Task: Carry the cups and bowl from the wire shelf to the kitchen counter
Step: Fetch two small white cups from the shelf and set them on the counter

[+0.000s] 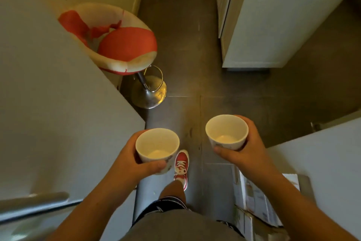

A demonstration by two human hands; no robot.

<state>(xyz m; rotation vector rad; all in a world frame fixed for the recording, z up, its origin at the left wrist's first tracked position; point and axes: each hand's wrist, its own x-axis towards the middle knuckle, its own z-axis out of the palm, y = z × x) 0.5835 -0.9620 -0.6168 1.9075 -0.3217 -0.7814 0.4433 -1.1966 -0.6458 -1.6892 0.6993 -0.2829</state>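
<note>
Two white cups ride upright in front of the person, one per hand, both apparently empty, though the pale patches at their bottoms could be reflected light. The left cup (pixel 157 146) sits in the left hand (pixel 127 160), fingers wrapped around its far side and thumb pressed across the near wall. The right cup (pixel 226 132) is cradled the same way by the right hand (pixel 248 151). Holding each level and apart likely keeps them from clinking while walking. Below, at six o'clock, a red sneaker (pixel 181 168) steps on the dark tiled floor (pixel 185 45). At eleven o'clock stands a red-and-cream bar stool (pixel 117 45) beside a pale countertop (pixel 48 94); at one o'clock, a white door (pixel 283 16). No bowl or wire shelf is visible.
</note>
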